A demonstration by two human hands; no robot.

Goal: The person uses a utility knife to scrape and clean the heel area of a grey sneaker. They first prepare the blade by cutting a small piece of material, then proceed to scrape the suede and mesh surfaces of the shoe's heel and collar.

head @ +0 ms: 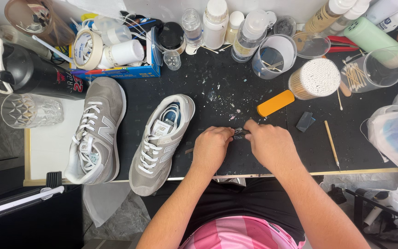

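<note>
My left hand (212, 147) and my right hand (269, 144) meet over the black mat (217, 83), fingertips pinched together on a small dark metal tool (241, 132) held between them. What the tool is exactly is too small to tell. Two grey sneakers with white laces lie to the left: one (160, 140) right beside my left hand, toe toward me, the other (95, 129) further left, partly on a white board (47, 143).
An orange sanding block (275, 103), a small dark pad (305, 121) and a wooden stick (331, 144) lie to the right. A cotton-swab tub (315, 78), clear cups, bottles, tape roll (87, 49), a black bottle (28, 71) and a glass (31, 110) crowd the back. A plastic bag (395, 133) sits right.
</note>
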